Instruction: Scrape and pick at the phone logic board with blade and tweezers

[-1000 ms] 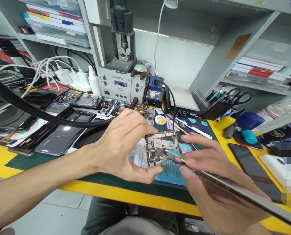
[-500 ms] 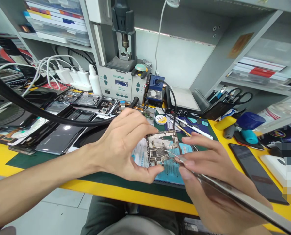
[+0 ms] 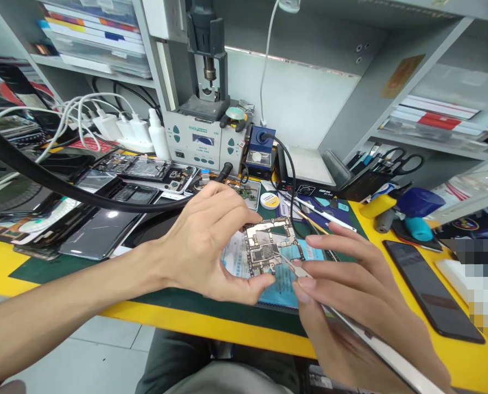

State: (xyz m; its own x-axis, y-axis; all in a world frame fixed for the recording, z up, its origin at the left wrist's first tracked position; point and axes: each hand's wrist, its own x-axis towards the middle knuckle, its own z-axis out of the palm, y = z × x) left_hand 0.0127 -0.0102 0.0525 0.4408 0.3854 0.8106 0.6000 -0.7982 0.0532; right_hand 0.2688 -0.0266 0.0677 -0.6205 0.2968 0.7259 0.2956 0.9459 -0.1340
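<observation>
My left hand (image 3: 205, 246) pinches a small phone circuit board (image 3: 268, 245) between thumb and fingers, holding it a little above a blue printed mat (image 3: 282, 284). The board is silver and green with metal shields, tilted toward me. My right hand (image 3: 350, 298) grips metal tweezers (image 3: 293, 267); their tips rest on the lower right part of the board. The tweezers' long shaft runs back under my fingers toward the lower right.
A hot-air rework station (image 3: 205, 139) stands behind. Opened phones (image 3: 145, 169) and a dark screen (image 3: 99, 230) lie at left under a thick black hose (image 3: 63, 186). A black phone (image 3: 430, 293) lies at right, with scissors (image 3: 403, 161) and tools beyond. Yellow desk edge (image 3: 227, 328) runs in front.
My left hand has lifted and tilted the board slightly up and away. My right hand has shifted left and down, keeping the tweezers' tips on the board.
</observation>
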